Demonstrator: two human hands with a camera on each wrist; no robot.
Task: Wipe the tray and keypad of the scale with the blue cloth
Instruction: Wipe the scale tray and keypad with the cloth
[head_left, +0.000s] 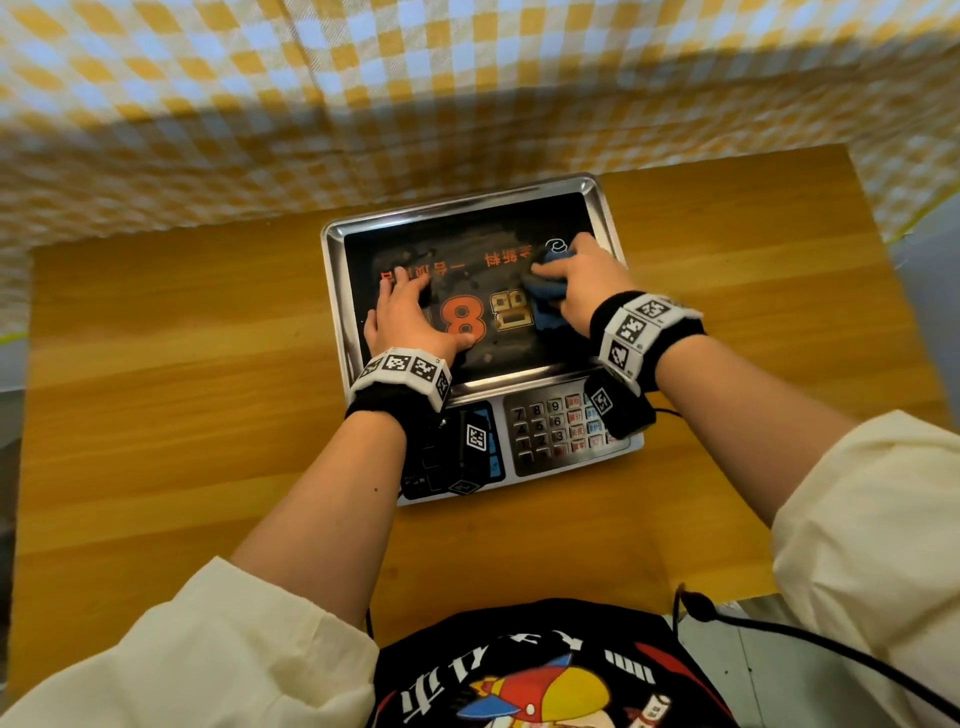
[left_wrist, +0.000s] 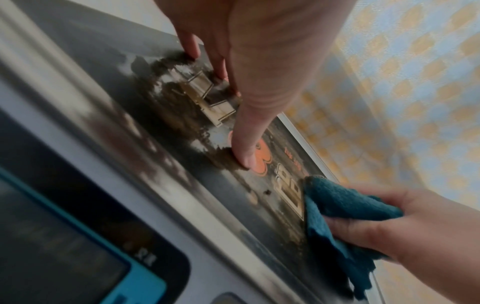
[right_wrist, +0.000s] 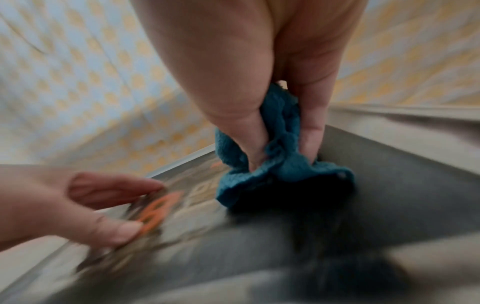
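The right hand (head_left: 582, 283) bunches the cloth (head_left: 545, 301) in its grip on the tray's (head_left: 332, 244) right side, left hand (head_left: 410, 317) flat and released, smears remaining, keypad (head_left: 550, 426) seemingly untouched

Glossy metal tray (head_left: 332, 244), wood table (head_left: 156, 364)

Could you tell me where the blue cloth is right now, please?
The blue cloth is bunched in the right hand, pressed on the right side of the scale's tray, across from the left hand.
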